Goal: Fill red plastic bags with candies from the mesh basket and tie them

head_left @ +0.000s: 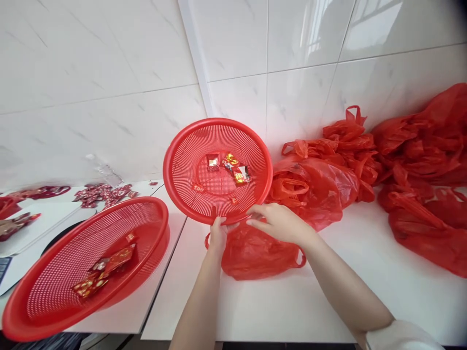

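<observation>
Gripping near rim of tilted basket (182, 175) above bag (260, 257) on worktop (277, 311) with fingers of left hand (218, 236). Holding fingers of right hand (280, 222) parted at rim. In basket, packets (241, 175) with blurred, unreadable gold print.

Glossy white marbled tiles (127, 48) cover the wall behind the white worktop's (284, 311) back edge, with a pale strip (195, 53) running up them. Bright window-like reflections (375, 29) gleam above the worktop's right end.
</observation>
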### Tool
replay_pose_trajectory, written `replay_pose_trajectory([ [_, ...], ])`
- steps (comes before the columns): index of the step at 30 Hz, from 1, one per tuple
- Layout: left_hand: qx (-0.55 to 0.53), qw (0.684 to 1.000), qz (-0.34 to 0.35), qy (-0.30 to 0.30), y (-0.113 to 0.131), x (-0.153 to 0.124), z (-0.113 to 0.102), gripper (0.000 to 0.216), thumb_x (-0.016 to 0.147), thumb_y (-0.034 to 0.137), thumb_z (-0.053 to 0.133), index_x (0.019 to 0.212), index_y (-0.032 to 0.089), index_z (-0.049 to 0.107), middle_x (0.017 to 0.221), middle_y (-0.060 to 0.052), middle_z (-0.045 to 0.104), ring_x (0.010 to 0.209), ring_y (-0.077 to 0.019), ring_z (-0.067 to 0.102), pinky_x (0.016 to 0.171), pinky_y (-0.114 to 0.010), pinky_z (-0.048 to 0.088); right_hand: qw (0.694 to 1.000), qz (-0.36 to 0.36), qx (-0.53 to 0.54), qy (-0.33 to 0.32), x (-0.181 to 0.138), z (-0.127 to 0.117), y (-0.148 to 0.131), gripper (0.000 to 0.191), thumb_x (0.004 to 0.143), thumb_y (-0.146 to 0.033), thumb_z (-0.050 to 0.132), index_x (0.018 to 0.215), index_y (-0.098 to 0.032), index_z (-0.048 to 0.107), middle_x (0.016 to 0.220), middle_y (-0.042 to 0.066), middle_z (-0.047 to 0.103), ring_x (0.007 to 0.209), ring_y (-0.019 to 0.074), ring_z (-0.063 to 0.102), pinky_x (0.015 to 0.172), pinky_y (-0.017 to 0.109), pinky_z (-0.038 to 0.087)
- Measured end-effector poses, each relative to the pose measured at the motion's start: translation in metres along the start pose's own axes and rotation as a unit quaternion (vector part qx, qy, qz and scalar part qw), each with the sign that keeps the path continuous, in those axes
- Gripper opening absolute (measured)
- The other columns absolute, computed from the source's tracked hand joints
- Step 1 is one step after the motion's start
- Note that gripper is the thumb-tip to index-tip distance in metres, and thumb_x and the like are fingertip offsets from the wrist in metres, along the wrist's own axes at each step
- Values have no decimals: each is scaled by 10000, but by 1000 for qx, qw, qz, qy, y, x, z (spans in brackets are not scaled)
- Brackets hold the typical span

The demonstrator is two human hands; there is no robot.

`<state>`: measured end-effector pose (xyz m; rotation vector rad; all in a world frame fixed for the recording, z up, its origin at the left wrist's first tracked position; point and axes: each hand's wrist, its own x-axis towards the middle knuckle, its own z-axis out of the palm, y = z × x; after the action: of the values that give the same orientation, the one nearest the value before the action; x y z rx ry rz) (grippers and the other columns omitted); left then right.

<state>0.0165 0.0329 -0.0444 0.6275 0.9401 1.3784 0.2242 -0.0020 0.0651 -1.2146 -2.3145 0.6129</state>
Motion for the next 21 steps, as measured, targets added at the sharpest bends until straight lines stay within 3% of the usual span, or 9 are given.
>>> replay_pose_trajectory([
  [3, 37, 998, 43, 8, -6, -5, 4, 260, 669, 305, 570, 871, 157, 641, 916, -83, 742, 983, -297, 689, 792, -413, 576, 999, 27, -2, 32, 7, 6, 18, 287, 951, -369, 496, 1122, -200, 653, 1033, 94, 711, 951, 236, 673, 846, 349, 502],
  [5, 44, 997, 59, 12, -11, -8, 7, 271, 643, 310, 593, 864, 159, 638, 925, -77, 742, 998, -310, 683, 785, -420, 580, 994, 30, -5, 102, 15, 13, 27, 332, 957, -350, 473, 1197, -166, 610, 1214, 150, 642, 1119, 264, 615, 952, 398, 478],
  [8, 60, 996, 62, 6, -19, -13, 12, 309, 631, 310, 603, 892, 155, 654, 937, -79, 745, 1011, -321, 675, 775, -420, 585, 983, 21, -37, 180, 27, 29, 37, 531, 933, -380, 507, 1385, -107, 452, 1513, 224, 348, 1421, 310, 316, 1129, 487, 324],
  [10, 83, 995, 55, -6, -25, -17, 17, 346, 653, 320, 583, 950, 164, 669, 962, -75, 746, 1029, -322, 666, 774, -424, 586, 982, 23, -70, 173, 33, 40, 40, 674, 901, -404, 559, 1460, -93, 347, 1556, 229, 265, 1458, 330, 223, 1160, 526, 254],
  [14, 115, 991, 41, -55, -33, -25, 24, 378, 674, 333, 576, 1013, 203, 680, 1011, -53, 741, 1069, -335, 647, 766, -444, 590, 985, 48, -122, 111, 39, 53, 46, 700, 875, -358, 601, 1476, -110, 342, 1529, 210, 332, 1403, 351, 323, 1112, 515, 329],
  [17, 117, 989, 20, -85, -36, -27, 27, 341, 664, 319, 587, 976, 216, 680, 1009, -41, 740, 1079, -340, 643, 767, -456, 591, 983, 79, -134, 94, 42, 52, 54, 570, 892, -282, 569, 1426, -128, 439, 1480, 203, 408, 1340, 343, 411, 1033, 467, 425],
  [19, 110, 991, 5, -78, -35, -25, 28, 299, 656, 322, 574, 915, 209, 672, 1008, -51, 740, 1075, -342, 644, 764, -466, 591, 987, 81, -97, 103, 43, 48, 59, 396, 941, -251, 475, 1309, -138, 566, 1415, 188, 496, 1293, 317, 475, 1025, 443, 432],
  [21, 94, 994, -3, -57, -33, -22, 28, 242, 650, 325, 562, 840, 204, 650, 1001, -65, 740, 1075, -341, 643, 765, -470, 590, 989, 77, 3, 127, 44, 43, 63, 339, 978, -283, 398, 1110, -130, 670, 1242, 170, 632, 1171, 281, 581, 1002, 421, 448],
])
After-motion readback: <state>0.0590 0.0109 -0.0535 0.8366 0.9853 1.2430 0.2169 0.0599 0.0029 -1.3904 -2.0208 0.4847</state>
